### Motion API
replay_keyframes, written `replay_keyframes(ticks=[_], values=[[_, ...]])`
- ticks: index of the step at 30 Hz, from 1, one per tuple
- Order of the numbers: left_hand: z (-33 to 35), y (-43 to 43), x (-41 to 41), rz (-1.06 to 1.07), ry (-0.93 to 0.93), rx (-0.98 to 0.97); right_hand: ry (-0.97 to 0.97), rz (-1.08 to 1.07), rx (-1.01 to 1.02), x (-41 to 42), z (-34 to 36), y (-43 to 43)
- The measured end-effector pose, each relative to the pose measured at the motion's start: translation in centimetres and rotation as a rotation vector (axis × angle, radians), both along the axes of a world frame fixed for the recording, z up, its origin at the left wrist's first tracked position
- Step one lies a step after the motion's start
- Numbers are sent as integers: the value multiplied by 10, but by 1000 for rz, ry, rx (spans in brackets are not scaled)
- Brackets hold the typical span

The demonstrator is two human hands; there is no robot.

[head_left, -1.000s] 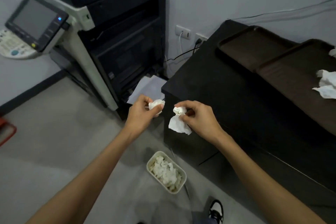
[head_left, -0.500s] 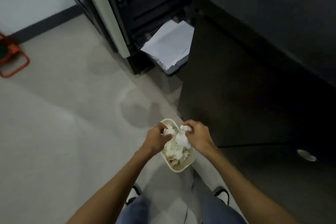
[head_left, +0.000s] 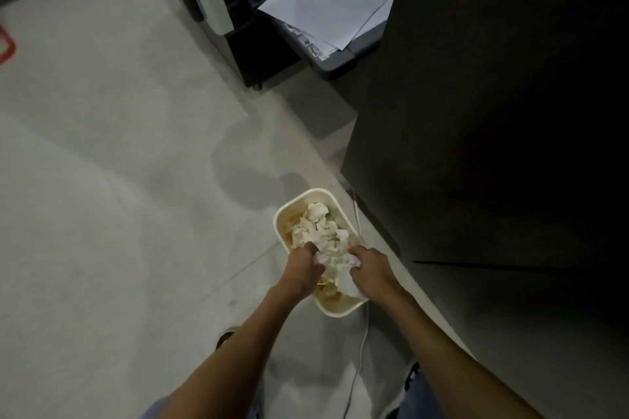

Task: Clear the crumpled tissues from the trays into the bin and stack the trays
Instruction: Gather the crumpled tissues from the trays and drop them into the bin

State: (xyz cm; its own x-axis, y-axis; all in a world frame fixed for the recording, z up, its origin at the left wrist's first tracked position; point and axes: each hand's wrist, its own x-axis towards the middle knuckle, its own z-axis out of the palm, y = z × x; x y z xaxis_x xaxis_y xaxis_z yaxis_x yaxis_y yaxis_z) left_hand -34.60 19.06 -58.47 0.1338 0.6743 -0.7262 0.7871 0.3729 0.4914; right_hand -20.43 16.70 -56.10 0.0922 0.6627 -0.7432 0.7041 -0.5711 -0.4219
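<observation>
Nearest, two shoes show at the bottom edge, a left shoe and a right shoe, with one white cable on the floor between them. Two bare forearms reach down and forward, side by side. The left hand curls its fingers round one crumpled tissue. The right hand clutches a second tissue, which hangs below its palm. Both hands hover over the near end of one cream bin. It stands on the floor just left of a dark cabinet and holds a heap of tissues. Farther off, one printer carries loose paper sheets.
</observation>
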Motion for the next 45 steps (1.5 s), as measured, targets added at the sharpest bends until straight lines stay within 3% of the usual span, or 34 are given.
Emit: replay_keyframes(ticks=[5, 10, 19, 26, 32, 36, 40, 45], values=[[9, -6, -4, -99, 48, 8, 56, -14, -25, -1, 16, -9], [84, -2, -16, -143, 42, 51, 71, -1, 5, 0, 88, -13], [327, 30, -35, -204, -97, 337, 43, 170, 309, -8, 322, 19], [532, 75, -22, -240, -218, 724, -3, 240, 714, 9, 538, 35], [670, 93, 62, -294, -399, 919, -239, 209, 988, 83, 662, 20], [725, 83, 135, -410, -508, 1016, -365, 132, 1065, 154, 711, -6], [750, 59, 212, -495, -571, 1047, -489, 38, 1037, 238, 727, -40], [734, 30, 300, -608, -598, 984, -541, -128, 922, 330, 710, -82]])
